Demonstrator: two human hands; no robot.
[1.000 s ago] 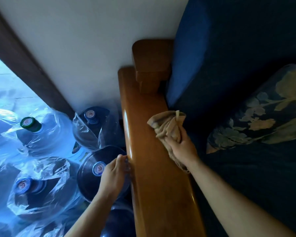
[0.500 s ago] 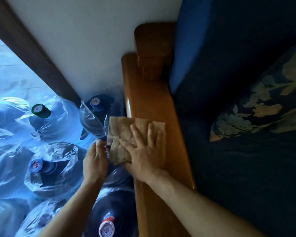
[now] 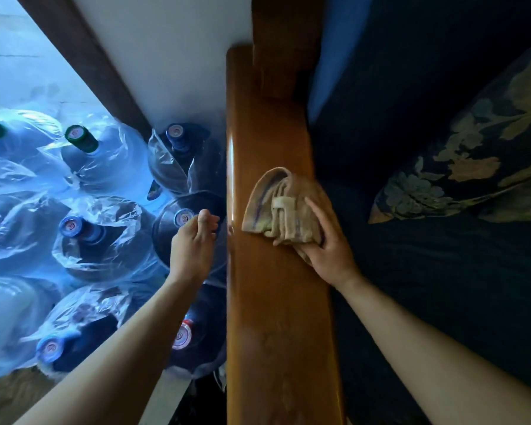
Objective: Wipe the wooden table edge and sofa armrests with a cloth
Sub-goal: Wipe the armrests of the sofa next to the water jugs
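The glossy wooden sofa armrest (image 3: 273,302) runs from the bottom centre up to a wooden post (image 3: 282,41) against the wall. A bunched beige cloth (image 3: 276,207) lies on the armrest's top, toward its right side. My right hand (image 3: 328,240) grips the cloth from the sofa side, with the thumb over its folds. Left of the armrest, my left hand (image 3: 193,240) hovers beside the outer edge with loosely curled fingers and holds nothing.
Several large water bottles (image 3: 89,240) in clear plastic bags crowd the floor left of the armrest. Dark blue sofa cushions (image 3: 426,271) and a floral pillow (image 3: 472,167) lie to the right. A white wall (image 3: 172,56) and dark door frame (image 3: 83,56) stand behind.
My right hand gathered the cloth from flat and spread over the left edge into a bunch on the armrest's right side. My left hand let go of the cloth's edge and drew off.
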